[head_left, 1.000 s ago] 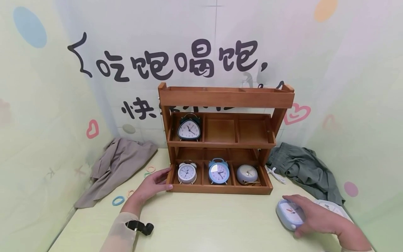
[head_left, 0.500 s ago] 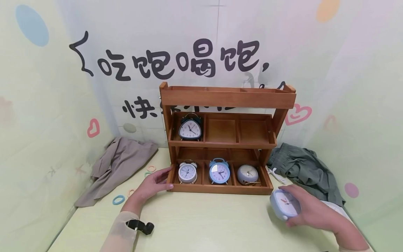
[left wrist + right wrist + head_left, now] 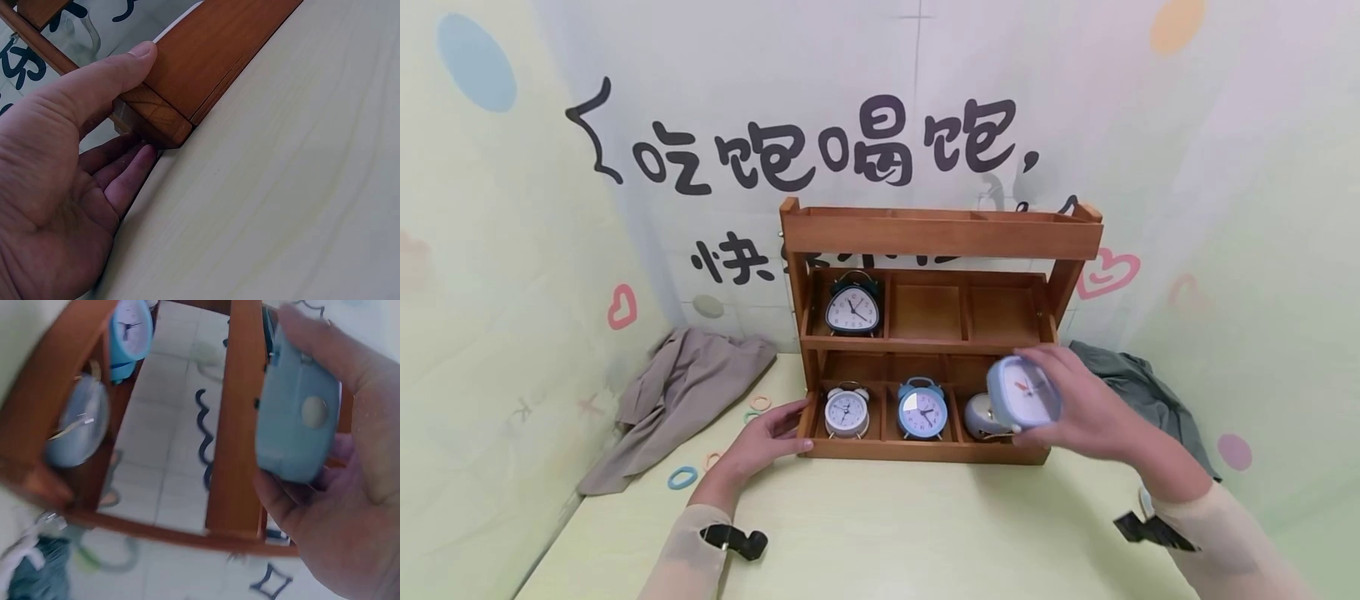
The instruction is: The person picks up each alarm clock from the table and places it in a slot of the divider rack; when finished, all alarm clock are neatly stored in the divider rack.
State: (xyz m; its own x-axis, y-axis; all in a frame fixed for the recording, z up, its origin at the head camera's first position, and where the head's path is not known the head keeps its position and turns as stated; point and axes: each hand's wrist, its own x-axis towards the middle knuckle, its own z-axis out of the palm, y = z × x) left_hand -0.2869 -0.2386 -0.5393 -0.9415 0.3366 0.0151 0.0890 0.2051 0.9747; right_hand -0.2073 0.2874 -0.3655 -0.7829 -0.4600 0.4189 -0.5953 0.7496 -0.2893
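Note:
My right hand grips a light blue square alarm clock by its sides, in front of the wooden shelf's lower right part. In the right wrist view, fingers and thumb wrap the clock's body, which shows a pale round button. Down at the shelf's lower left corner, my left hand holds the wooden shelf, thumb on the front board and fingers at the end. The bottom tier bears a white twin-bell clock, a blue twin-bell clock and a round grey-blue clock, partly hidden.
A black rounded-triangle clock stands in the middle tier's left compartment. Brownish cloth lies at left, dark green cloth at right. Several hair ties lie on the table. Behind my right forearm, a pale object barely shows.
My right hand has lifted the light blue clock off the table's right side and carried it up and left to the shelf. My left hand has stayed at the shelf corner.

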